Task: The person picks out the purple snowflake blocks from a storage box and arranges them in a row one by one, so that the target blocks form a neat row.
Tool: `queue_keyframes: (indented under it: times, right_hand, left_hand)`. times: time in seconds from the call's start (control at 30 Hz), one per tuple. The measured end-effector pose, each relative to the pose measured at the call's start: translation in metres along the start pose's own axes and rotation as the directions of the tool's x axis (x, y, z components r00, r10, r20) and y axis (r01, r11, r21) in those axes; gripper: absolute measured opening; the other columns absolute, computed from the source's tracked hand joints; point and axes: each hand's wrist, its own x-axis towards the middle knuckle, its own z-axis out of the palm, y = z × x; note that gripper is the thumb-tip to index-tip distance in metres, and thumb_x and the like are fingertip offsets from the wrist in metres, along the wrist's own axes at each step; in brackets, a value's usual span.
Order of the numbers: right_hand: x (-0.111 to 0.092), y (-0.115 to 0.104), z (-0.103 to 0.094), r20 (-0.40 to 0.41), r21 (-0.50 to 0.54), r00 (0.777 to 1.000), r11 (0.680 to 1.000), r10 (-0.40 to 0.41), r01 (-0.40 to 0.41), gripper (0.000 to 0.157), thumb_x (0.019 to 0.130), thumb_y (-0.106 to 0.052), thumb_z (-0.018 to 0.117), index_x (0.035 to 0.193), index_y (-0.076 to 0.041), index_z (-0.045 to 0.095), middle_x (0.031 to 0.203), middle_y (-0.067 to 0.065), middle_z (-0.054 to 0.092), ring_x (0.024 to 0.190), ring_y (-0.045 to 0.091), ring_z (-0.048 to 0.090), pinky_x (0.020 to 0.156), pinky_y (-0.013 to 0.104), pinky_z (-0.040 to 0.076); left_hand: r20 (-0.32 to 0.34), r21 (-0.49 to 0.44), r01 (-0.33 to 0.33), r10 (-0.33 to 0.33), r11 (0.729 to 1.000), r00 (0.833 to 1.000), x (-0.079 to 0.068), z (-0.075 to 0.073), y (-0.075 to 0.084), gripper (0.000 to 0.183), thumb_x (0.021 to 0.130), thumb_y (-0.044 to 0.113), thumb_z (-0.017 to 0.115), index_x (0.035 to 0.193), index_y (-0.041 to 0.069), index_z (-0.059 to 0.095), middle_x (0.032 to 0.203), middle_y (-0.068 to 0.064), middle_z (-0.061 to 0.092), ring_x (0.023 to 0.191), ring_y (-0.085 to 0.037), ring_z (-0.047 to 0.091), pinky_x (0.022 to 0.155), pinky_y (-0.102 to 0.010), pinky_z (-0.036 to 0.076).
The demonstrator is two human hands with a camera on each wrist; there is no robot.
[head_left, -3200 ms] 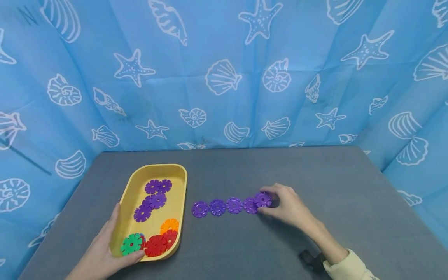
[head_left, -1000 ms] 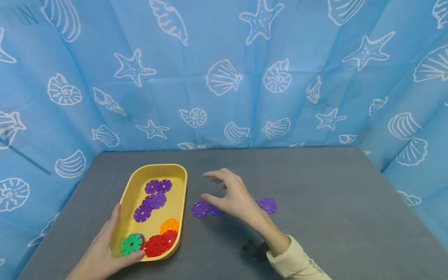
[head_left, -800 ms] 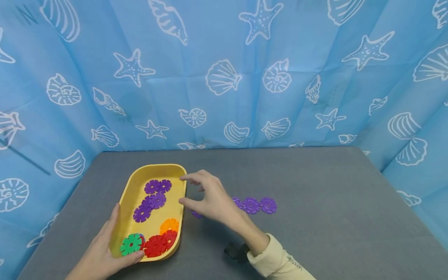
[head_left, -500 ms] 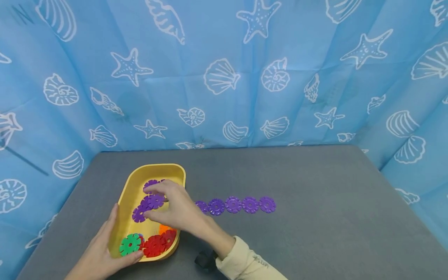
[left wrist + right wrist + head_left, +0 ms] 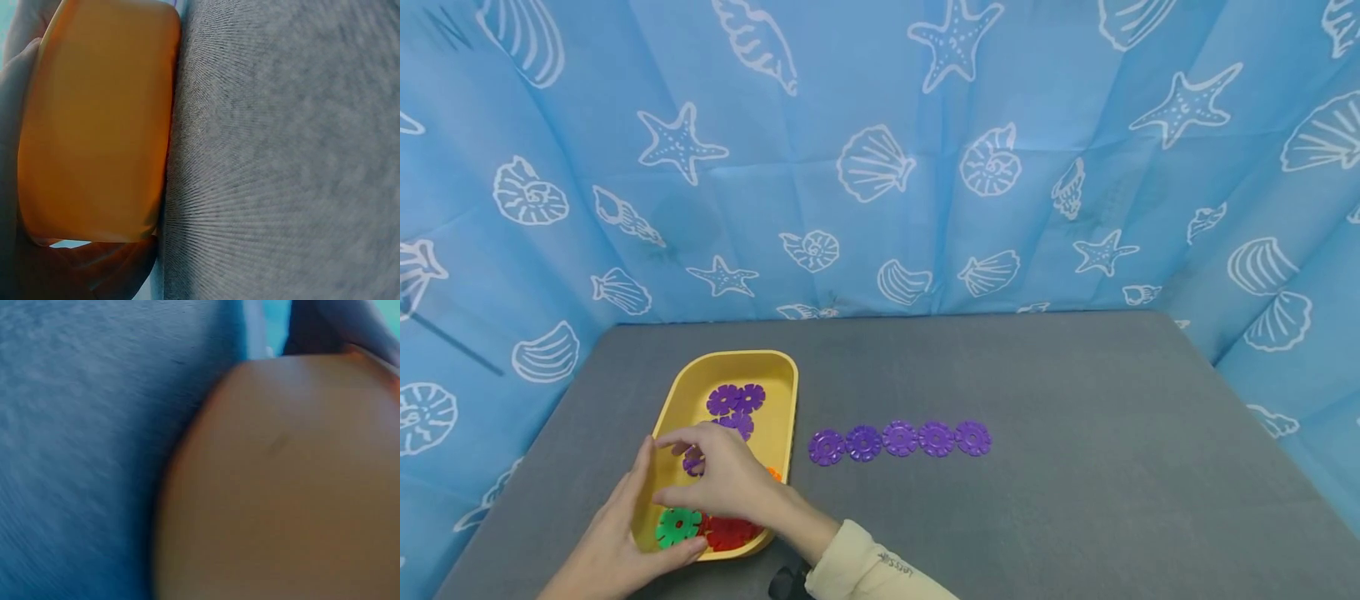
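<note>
My left hand (image 5: pixel 610 533) holds the near left corner of a yellow plastic tray (image 5: pixel 696 375), thumb along the front rim and fingers along the left side. Its orange-looking outer wall (image 5: pixel 94 125) fills much of the left wrist view. Over the tray hovers my right hand (image 5: pixel 722 479), thumb and forefinger spread apart with nothing between them. Purple notched plastic discs (image 5: pixel 724 400) lie inside, some partly hidden by that hand. A green disc (image 5: pixel 678 527) and red discs (image 5: pixel 730 534) sit at the tray's near end; an orange disc (image 5: pixel 774 474) barely shows behind the right wrist.
On the grey tabletop (image 5: pixel 1075 467), right of the tray, several purple discs (image 5: pixel 900 438) form a straight row. A blue curtain (image 5: pixel 880 217) with white shell prints stands behind the table. The tray's outside (image 5: pixel 281 487) blurs across the right wrist view.
My right hand placed a purple disc at the row's right end, let go, then moved left over the tray and toward its near left side. My left hand stays on the tray.
</note>
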Motion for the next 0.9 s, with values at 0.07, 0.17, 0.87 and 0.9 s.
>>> queue_keyframes:
  times: [0.07,0.17,0.87,0.9]
  right_hand:
    - [0.002,0.003,0.006,-0.011,-0.034,1.000,0.999,0.025,-0.026,0.050,0.087,-0.023,0.083,0.134,-0.016,0.068,0.124,-0.004,0.073,0.104,-0.001,0.065,0.082,0.004,0.048]
    - [0.005,0.007,0.011,-0.047,-0.116,0.996,0.990,0.075,-0.080,0.050,0.084,-0.026,0.085,0.132,-0.020,0.070,0.125,-0.008,0.072,0.111,0.000,0.061,0.089,0.009,0.046]
    - [0.010,0.005,0.025,-0.076,-0.434,0.923,0.821,0.378,-0.372,0.059,0.081,-0.036,0.086,0.136,-0.025,0.066,0.133,-0.004,0.057,0.121,0.013,0.048,0.098,0.023,0.046]
    - [0.010,0.005,0.026,-0.078,-0.435,0.917,0.814,0.391,-0.384,0.058,0.082,-0.036,0.086,0.136,-0.026,0.066,0.134,-0.004,0.056,0.122,0.013,0.047,0.098,0.024,0.046]
  left_hand:
    - [-0.006,-0.002,-0.009,0.009,1.000,1.000,-0.001,0.000,0.000,0.129,0.085,0.048,0.078,0.162,0.012,-0.019,0.161,-0.036,0.020,0.133,-0.055,0.037,0.090,-0.072,0.052]
    - [-0.009,0.000,0.003,-0.003,1.000,1.000,-0.001,0.000,0.000,0.131,0.084,0.049,0.079,0.162,0.012,-0.019,0.159,-0.035,0.023,0.131,-0.054,0.041,0.090,-0.070,0.053]
    - [-0.034,-0.005,0.017,-0.017,1.000,0.999,-0.004,0.000,0.006,0.134,0.081,0.050,0.082,0.163,0.016,-0.018,0.151,-0.032,0.031,0.122,-0.045,0.051,0.086,-0.054,0.059]
    - [-0.033,-0.004,0.020,-0.020,1.000,0.999,-0.004,0.000,0.006,0.134,0.081,0.050,0.082,0.163,0.016,-0.018,0.151,-0.032,0.032,0.122,-0.045,0.052,0.086,-0.053,0.059]
